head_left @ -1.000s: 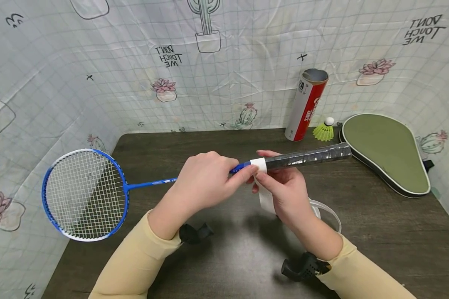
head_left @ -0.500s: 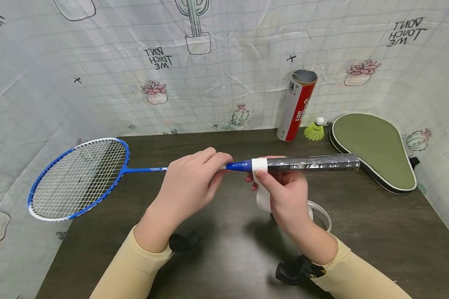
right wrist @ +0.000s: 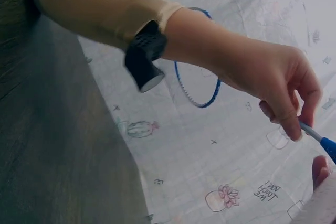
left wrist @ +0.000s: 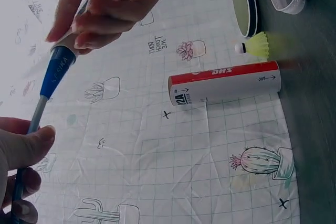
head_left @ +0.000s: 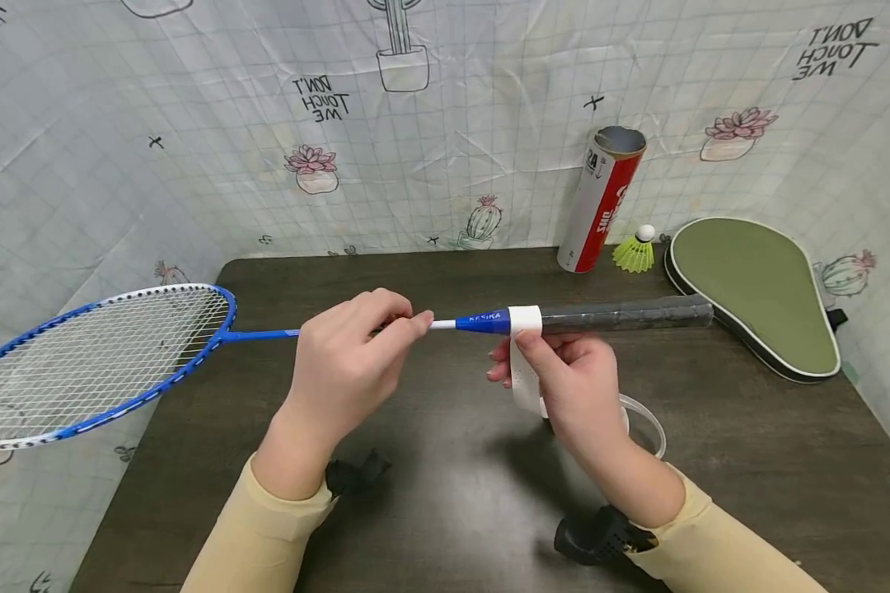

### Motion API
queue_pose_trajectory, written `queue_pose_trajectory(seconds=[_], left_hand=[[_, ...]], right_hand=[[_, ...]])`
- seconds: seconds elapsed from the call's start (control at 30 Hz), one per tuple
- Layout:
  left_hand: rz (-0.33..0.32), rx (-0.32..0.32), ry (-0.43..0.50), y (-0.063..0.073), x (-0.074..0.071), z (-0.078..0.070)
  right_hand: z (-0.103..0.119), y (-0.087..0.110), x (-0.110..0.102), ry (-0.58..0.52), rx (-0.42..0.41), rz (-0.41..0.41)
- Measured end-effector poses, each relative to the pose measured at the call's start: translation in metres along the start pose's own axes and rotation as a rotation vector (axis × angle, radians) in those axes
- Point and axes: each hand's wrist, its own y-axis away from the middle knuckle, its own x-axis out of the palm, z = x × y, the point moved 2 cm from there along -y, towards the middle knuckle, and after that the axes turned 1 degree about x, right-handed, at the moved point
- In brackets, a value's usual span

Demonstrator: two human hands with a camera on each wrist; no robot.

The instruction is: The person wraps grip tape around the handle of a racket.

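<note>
A blue and white badminton racket is held level above the table, its strung head at the left and its dark wrapped handle at the right. My left hand pinches the thin shaft between thumb and fingers, left of the blue cone. At the top of the handle, white grip tape goes round once beside the cone and hangs down. My right hand pinches tape and handle there, thumb in front. More of the white strip curls behind the right wrist. In the left wrist view both hands show on the racket.
At the back of the dark table stands a red and white shuttlecock tube. A yellow-green shuttlecock sits beside it. A green paddle case lies at the right, behind the handle's end. A printed cloth hangs round the table.
My left hand has slid left along the shaft, away from the tape. The racket has turned, so its head looks flatter and lies farther left. My right hand keeps its hold on the tape.
</note>
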Motion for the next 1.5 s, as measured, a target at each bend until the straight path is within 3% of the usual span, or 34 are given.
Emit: queue_pose_trajectory(seconds=[0.17, 0.27, 0.47, 0.83, 1.07, 1.27, 1.5], left_hand=[[-0.022, -0.022, 0.019, -0.001, -0.003, 0.003], [-0.017, -0.026, 0.028, 0.0, -0.003, 0.004], [0.007, -0.052, 0.034, 0.002, -0.003, 0.004], [0.008, -0.032, 0.01, 0.002, 0.0, 0.003], [0.054, -0.069, 0.018, 0.004, -0.001, 0.003], [0.083, -0.066, 0.043, 0.004, -0.002, 0.003], [0.158, -0.044, 0.064, 0.008, -0.002, 0.007]], right_hand=[[-0.002, 0.002, 0.001, 0.077, -0.054, -0.001], [-0.003, 0.0, 0.0, 0.069, -0.089, -0.005], [-0.003, -0.005, -0.001, 0.058, -0.084, 0.033], [-0.002, -0.004, -0.003, 0.139, -0.099, -0.05], [-0.003, -0.004, -0.003, 0.092, -0.155, 0.055], [-0.007, -0.007, -0.004, 0.146, -0.069, -0.027], [-0.01, -0.009, -0.006, 0.142, -0.006, -0.059]])
